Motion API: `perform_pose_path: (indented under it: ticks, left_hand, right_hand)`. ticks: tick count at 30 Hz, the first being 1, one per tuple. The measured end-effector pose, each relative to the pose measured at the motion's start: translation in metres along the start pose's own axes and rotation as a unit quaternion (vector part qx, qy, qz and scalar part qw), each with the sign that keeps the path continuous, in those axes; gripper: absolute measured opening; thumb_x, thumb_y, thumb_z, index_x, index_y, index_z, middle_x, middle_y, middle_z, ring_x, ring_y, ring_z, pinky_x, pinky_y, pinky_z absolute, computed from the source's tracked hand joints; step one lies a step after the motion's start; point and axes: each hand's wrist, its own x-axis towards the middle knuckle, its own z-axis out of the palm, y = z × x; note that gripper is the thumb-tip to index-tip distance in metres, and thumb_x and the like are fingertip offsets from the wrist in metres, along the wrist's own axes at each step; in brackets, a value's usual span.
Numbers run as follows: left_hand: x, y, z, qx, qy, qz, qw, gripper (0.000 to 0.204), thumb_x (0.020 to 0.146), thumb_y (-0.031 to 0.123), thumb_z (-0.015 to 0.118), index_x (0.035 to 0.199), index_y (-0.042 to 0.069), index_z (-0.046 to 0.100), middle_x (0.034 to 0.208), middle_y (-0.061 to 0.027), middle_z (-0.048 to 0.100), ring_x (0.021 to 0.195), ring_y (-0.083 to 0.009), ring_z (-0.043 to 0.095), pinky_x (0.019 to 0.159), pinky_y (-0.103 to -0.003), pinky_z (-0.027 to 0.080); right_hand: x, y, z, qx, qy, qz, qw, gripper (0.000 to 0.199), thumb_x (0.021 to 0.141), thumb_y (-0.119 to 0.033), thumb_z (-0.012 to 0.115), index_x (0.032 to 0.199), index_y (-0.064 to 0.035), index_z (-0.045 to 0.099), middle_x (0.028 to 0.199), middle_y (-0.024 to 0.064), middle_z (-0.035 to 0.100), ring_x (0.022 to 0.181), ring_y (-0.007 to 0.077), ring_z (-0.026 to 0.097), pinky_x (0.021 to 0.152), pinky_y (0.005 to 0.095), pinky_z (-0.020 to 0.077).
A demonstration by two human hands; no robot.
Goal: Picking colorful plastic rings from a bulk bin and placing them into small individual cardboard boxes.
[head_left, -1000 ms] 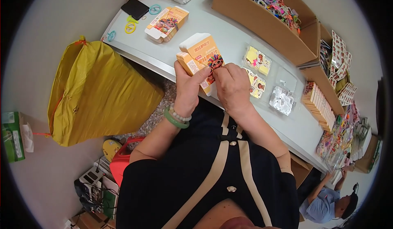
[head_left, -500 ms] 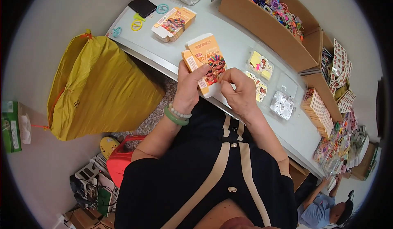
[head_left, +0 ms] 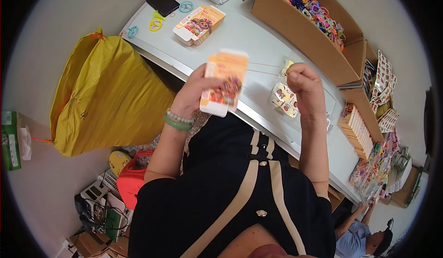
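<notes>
My left hand [head_left: 190, 97] is closed round a small stack of flat orange cartons [head_left: 230, 69] with a cartoon print, held above the table's front edge and a little blurred by motion. A thin rubber band [head_left: 264, 65] runs stretched from the cartons to my right hand [head_left: 306, 85], whose fingers pinch its end. Below and beside the right hand, clear trays with yellow and white printed cards [head_left: 284, 100] are partly hidden by it. Farther back lies another bundle of orange cartons [head_left: 199, 25], apart from both hands.
At the back left are a black phone [head_left: 163, 5] and plastic rings [head_left: 155, 25]. A long cardboard box [head_left: 302, 34] of colourful bands stands far right, beside a row of cartons [head_left: 356, 131]. A yellow sack [head_left: 106, 101] is left; a person [head_left: 362, 239] sits lower right.
My right hand has moved right, away from the cartons, drawing the rubber band out long. My left hand has shifted left with the cartons, which are more upright.
</notes>
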Motion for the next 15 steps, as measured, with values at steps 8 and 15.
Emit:
perform_pose_path:
  ticks: [8,15]
  left_hand:
    - [0.0,-0.011,0.04,0.252,-0.177,-0.09,0.947,0.075,0.062,0.009,0.077,0.127,-0.002,0.043,0.109,-0.0065,0.058,0.098,-0.0117,0.056,0.086,-0.024,0.046]
    - [0.005,-0.022,0.025,0.041,-0.161,-0.184,0.969,0.08,0.063,0.006,0.074,0.133,-0.002,0.036,0.112,-0.0095,0.058,0.098,-0.0167,0.06,0.084,-0.03,0.05]
  right_hand:
    - [0.021,0.002,0.035,-0.083,0.012,-0.018,0.996,0.008,0.08,-0.009,0.062,0.082,-0.0018,0.061,0.074,0.0009,0.057,0.066,0.0087,0.05,0.062,0.0226,0.0394]
    - [0.043,0.002,0.035,-0.126,0.159,-0.166,0.965,0.006,0.081,-0.007,0.058,0.082,-0.0016,0.06,0.067,-0.0012,0.051,0.06,0.0074,0.045,0.056,0.0219,0.0364]
